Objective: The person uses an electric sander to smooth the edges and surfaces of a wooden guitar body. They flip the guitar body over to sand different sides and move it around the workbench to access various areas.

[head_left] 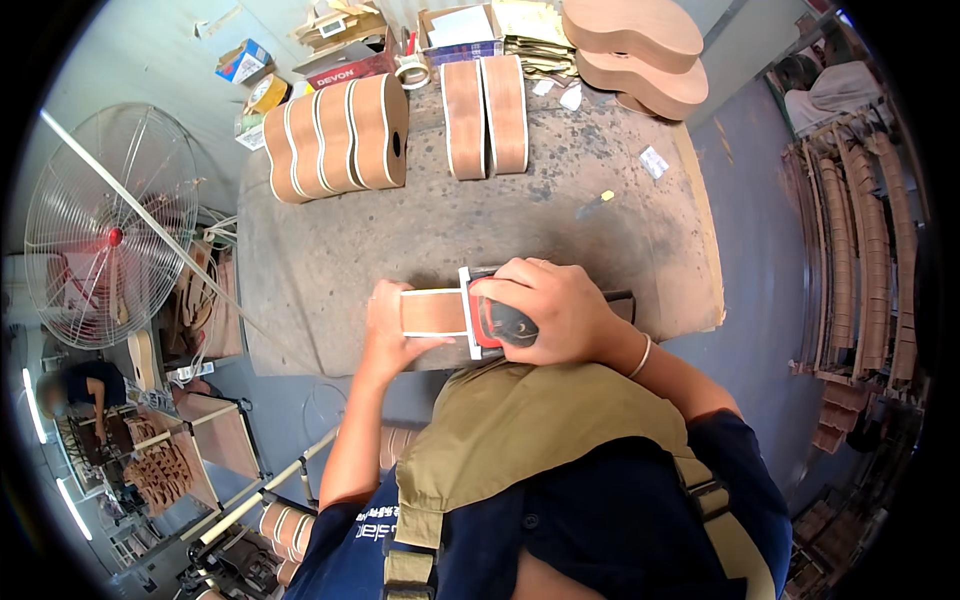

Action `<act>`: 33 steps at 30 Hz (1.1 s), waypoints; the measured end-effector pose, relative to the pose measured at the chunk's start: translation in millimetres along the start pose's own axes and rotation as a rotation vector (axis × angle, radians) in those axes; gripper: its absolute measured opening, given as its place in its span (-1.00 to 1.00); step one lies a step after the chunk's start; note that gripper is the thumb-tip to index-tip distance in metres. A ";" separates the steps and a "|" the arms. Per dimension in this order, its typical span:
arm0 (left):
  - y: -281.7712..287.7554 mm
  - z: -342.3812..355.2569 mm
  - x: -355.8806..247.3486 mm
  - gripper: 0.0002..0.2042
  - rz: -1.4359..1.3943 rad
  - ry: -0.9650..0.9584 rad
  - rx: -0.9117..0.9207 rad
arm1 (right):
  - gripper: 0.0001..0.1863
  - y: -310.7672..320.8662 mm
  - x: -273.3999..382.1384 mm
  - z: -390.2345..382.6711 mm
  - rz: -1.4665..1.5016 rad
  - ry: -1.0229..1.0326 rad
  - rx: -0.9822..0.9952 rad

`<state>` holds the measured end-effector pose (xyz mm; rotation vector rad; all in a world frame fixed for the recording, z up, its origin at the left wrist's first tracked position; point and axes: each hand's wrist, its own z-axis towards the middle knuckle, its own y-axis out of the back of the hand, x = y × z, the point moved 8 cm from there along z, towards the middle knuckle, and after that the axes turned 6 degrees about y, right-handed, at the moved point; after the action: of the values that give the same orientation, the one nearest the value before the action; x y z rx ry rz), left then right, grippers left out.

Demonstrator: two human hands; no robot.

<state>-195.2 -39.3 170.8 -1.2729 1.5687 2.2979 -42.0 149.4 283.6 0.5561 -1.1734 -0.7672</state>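
Observation:
Near the table's front edge, my left hand grips the end of a small guitar-shaped wooden body standing on its side. Its brown side strip has pale edges. My right hand is wrapped over the black grip of a red and black hand sander. A flat white pad on the sander rests against the wooden body, near its right end. The sander and my right hand hide the rest of that end.
Several similar bodies stand in a row at the table's back left, with a pair beside them. Stacked wooden bodies lie at the back right. A yellow-handled small tool lies mid-table. A large fan stands left.

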 end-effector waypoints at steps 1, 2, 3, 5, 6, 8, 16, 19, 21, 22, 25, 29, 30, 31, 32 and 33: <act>-0.2 0.5 3.6 -0.08 -0.024 0.032 0.008 | -0.39 0.8 -0.2 -0.4 0.007 0.004 -0.012; -1.0 0.6 9.9 -0.08 -0.048 0.063 0.015 | -0.37 1.0 -0.8 -2.3 0.013 0.008 -0.023; -1.8 0.8 17.9 -0.08 -0.074 0.093 0.023 | -0.35 1.8 -1.2 -4.3 0.018 0.011 -0.035; 4.2 -13.2 57.6 -0.09 -0.192 0.198 -0.001 | -0.37 6.1 -9.0 -13.3 0.073 -0.004 -0.084; 7.1 -21.8 77.0 -0.09 -0.248 0.251 -0.011 | -0.38 4.0 -16.0 -19.8 0.093 -0.013 -0.107; 13.7 -31.6 97.6 -0.08 -0.197 0.293 -0.011 | -0.43 1.0 -25.3 -26.0 0.127 -0.030 -0.170; 10.9 -6.1 12.7 -0.05 0.095 0.063 -0.034 | -0.39 -5.0 12.3 12.5 -0.031 0.115 -0.020; 5.9 -4.7 17.2 -0.04 0.061 0.128 0.017 | -0.43 -6.4 11.0 13.2 -0.005 0.084 0.018; 7.2 -16.2 56.1 -0.03 -0.005 0.176 0.002 | -0.39 -2.1 1.6 3.4 0.081 0.045 -0.023; 8.6 -25.7 78.4 -0.03 -0.034 0.205 -0.007 | -0.37 -3.6 -5.2 -4.3 0.129 0.029 -0.041; 11.4 -39.3 118.6 -0.01 -0.227 0.342 0.027 | -0.39 -15.7 -34.9 -32.9 0.221 -0.068 -0.204; 4.5 -51.3 149.5 0.03 -0.269 0.324 -0.003 | -0.34 -44.9 -72.6 -63.9 0.338 -0.219 -0.372; 2.3 -53.2 154.9 0.05 -0.287 0.343 0.013 | -0.35 -48.0 -76.8 -67.1 0.374 -0.256 -0.401; 0.8 -54.9 160.4 0.06 -0.304 0.362 0.027 | -0.36 -50.0 -81.0 -70.0 0.393 -0.281 -0.403; 1.4 -56.2 164.5 0.09 -0.291 0.358 0.027 | -0.38 -52.1 -85.4 -72.7 0.413 -0.304 -0.404; 0.6 -55.7 165.5 0.11 -0.283 0.353 0.029 | -0.39 -51.1 -87.1 -73.4 0.429 -0.331 -0.404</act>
<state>-270.9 -144.6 53.8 -1.8379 1.3872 1.9515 -0.8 184.6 171.2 -0.1659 -1.3348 -0.7098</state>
